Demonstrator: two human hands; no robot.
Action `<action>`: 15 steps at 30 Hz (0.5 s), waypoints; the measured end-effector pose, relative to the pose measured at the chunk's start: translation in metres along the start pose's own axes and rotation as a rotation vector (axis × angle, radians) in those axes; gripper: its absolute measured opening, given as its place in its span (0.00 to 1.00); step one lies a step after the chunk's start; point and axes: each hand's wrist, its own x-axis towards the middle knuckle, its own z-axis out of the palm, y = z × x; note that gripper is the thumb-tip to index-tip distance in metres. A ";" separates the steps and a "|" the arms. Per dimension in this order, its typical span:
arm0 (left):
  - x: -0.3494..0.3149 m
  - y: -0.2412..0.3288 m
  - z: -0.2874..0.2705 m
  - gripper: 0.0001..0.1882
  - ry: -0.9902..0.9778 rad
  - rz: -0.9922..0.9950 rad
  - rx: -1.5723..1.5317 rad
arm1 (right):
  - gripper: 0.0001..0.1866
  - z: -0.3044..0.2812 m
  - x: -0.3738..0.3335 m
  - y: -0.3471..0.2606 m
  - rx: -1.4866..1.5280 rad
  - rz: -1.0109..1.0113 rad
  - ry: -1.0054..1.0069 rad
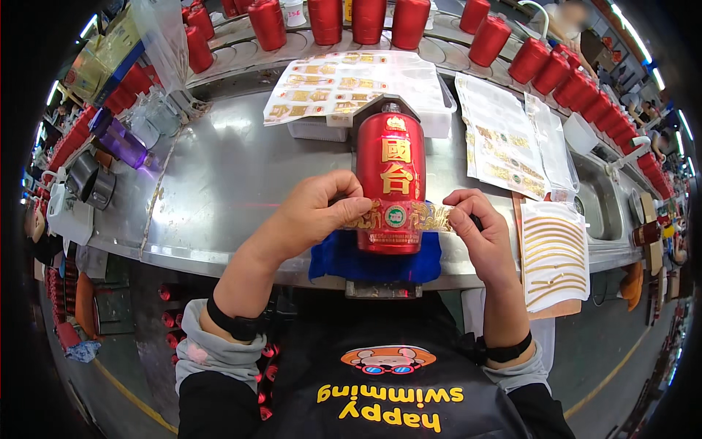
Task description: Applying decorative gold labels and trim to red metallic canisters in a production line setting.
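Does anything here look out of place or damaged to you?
Nothing looks spilled or damaged. One slight oddity: at right, the strip-covered white sheet juts past the metal bench's front edge, so it looks loosely placed. The patterned band, held between left hand and right hand across the red bottle, looks fairly level.

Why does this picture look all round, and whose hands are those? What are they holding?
No robot here! A person wears a wide camera on their head, looking down, and its lens makes straight edges bend. Those are that person's own bare hands. The left hand and right hand pinch opposite ends of a gold strip across the lower front of a red bottle. A blue cloth shows near the bottle's bottom. On the metal table, printed sheets lie to the right. More red bottles stand behind.
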 end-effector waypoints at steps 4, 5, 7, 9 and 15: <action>0.001 -0.003 -0.002 0.08 -0.007 0.011 0.048 | 0.09 0.000 -0.002 0.000 -0.009 0.009 0.007; 0.001 -0.004 -0.002 0.08 0.000 0.016 0.065 | 0.09 0.000 -0.002 0.001 -0.007 0.013 0.009; 0.000 -0.005 -0.001 0.08 0.007 0.022 0.084 | 0.09 0.000 -0.003 0.001 -0.009 0.007 0.006; 0.000 -0.006 -0.002 0.08 0.016 0.020 0.114 | 0.09 0.000 -0.002 0.001 -0.012 0.003 0.005; 0.000 -0.017 0.004 0.13 0.093 0.008 -0.115 | 0.07 -0.002 -0.001 0.010 0.012 0.087 -0.039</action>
